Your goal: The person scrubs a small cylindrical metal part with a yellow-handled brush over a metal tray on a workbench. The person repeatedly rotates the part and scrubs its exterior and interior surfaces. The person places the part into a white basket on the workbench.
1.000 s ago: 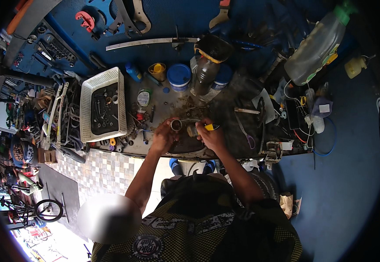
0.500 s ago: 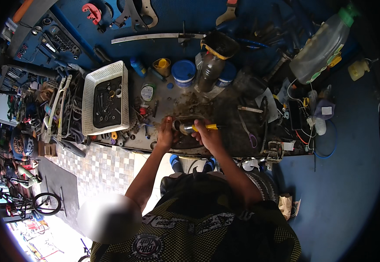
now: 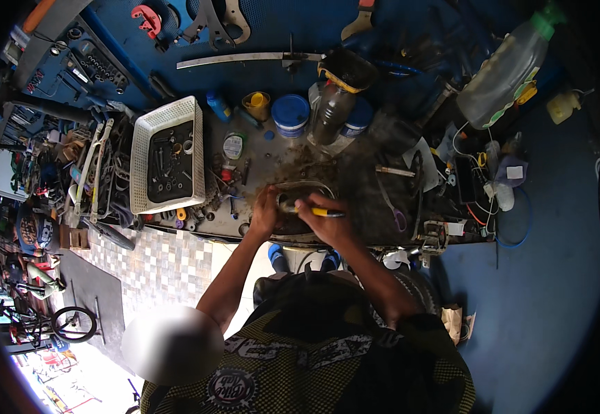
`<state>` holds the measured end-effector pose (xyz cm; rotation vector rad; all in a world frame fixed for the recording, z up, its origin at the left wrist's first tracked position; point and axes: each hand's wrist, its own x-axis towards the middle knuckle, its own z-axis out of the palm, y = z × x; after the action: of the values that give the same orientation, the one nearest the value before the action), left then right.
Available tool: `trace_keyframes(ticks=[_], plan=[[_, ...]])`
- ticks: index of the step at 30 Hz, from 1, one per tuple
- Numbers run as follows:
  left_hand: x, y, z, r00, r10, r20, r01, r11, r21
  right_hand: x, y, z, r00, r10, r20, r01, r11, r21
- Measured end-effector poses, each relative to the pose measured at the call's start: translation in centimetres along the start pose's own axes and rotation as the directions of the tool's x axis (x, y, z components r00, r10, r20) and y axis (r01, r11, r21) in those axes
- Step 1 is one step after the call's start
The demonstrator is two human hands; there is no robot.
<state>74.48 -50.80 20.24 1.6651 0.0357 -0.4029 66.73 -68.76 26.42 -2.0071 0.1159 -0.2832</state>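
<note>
Over the near edge of the workbench, my right hand point(image 3: 322, 219) is closed around a slim yellow-handled tool point(image 3: 329, 212). Its handle points right and its other end points toward my left hand; I cannot make out the working end. My left hand point(image 3: 265, 210) is closed on a small round metal part point(image 3: 285, 203), largely covered by the fingers. Behind and beneath both hands lies something with a thin, pale curved rim point(image 3: 310, 183), mostly hidden. Dirt and dark stains cover the bench top around it.
A white plastic basket point(image 3: 137, 183) of small metal parts stands left. Blue-lidded tubs point(image 3: 290, 114), a small bottle point(image 3: 233, 145) and a cut dark bottle point(image 3: 332, 114) stand behind. Purple-handled scissors point(image 3: 399, 221) and a vise-like metal piece point(image 3: 435, 238) are on the right.
My right hand has turned the yellow-handled tool, so its handle now slants down to the right. The metal part between my hands shows less. My left hand has barely moved.
</note>
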Motion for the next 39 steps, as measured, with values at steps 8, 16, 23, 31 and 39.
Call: trace_keyframes(ticks=[8, 16, 23, 31, 39], plan=[[-0.5, 2.1, 0.4, 0.982, -0.185, 0.032, 0.187, 0.977, -0.103, 0.2, -1.3, -1.4, 0.995, -0.103, 0.011, 0.101, 0.99, 0.096], [0.1, 1.9, 0.2, 0.985, -0.164, 0.055, 0.165, 0.986, -0.014, 0.4, -0.8, -1.7, 0.988, -0.155, -0.001, 0.155, 0.986, 0.067], [0.8, 0.9, -0.5, 0.962, -0.204, 0.182, 0.208, 0.978, -0.001, 0.0, -1.1, -1.9, 0.985, -0.164, 0.054, 0.161, 0.986, 0.048], [0.3, 1.3, -0.7, 0.911, -0.319, 0.261, 0.377, 0.901, -0.214, -0.1, 1.0, -2.0, 0.996, 0.014, 0.085, -0.026, 0.991, 0.133], [-0.2, 2.5, -2.6, 0.881, -0.281, 0.381, 0.432, 0.808, -0.402, -1.9, 3.1, -1.8, 0.919, -0.255, 0.302, 0.321, 0.927, -0.195]])
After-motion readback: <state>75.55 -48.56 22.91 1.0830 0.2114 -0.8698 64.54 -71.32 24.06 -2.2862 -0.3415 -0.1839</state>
